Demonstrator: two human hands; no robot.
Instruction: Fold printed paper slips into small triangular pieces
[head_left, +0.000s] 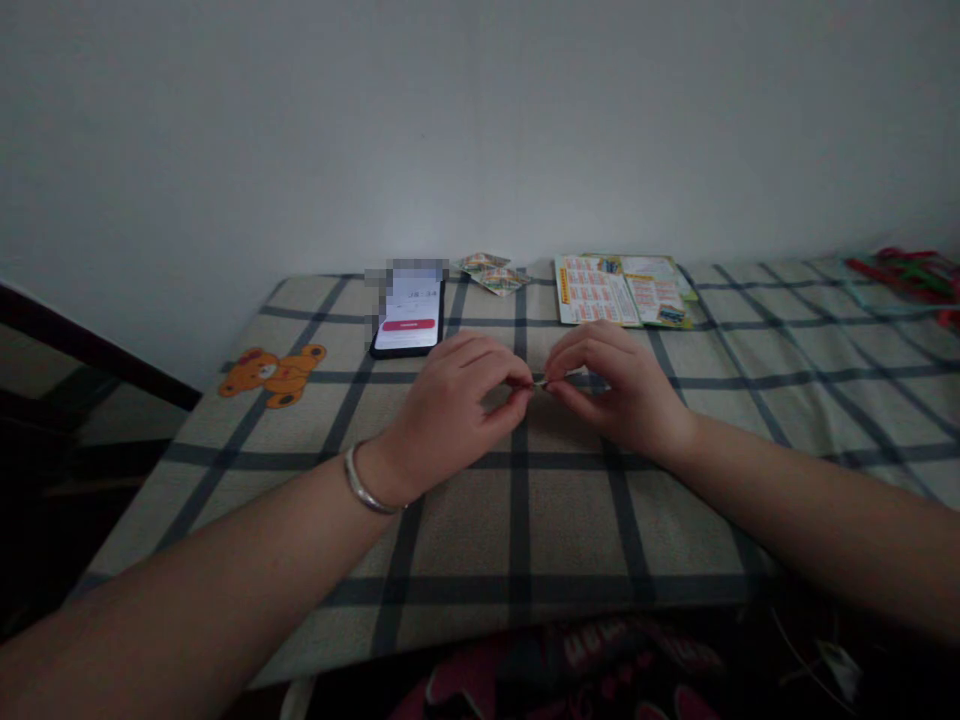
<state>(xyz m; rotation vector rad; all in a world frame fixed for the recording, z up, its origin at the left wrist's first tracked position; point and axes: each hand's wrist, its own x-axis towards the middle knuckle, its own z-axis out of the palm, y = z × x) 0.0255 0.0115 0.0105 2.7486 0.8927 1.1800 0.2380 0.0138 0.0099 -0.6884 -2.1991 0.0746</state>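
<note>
Thumb and fingertips of my left hand (pixel 465 392) are pinched together, and a silver bangle (pixel 364 488) circles that wrist. Just across from it, my right hand (pixel 611 385) makes a like pinch. A thin, pale, small thing (pixel 539 382) bridges the narrow gap between the two sets of fingertips, above the checked cloth (pixel 465 540). Most of it is covered by my fingers, and its kind cannot be made out. Behind my right hand lie printed calendar sheets (pixel 596 290); a phone (pixel 409 310) with a lit screen lies beyond my left hand.
Two small printed cards (pixel 501 280) lie by the wall (pixel 480 130). A flat teddy bear figure (pixel 274 376) is at the left of the cloth. Red and green items (pixel 907 278) lie at the far right. The table's front edge runs below my forearms.
</note>
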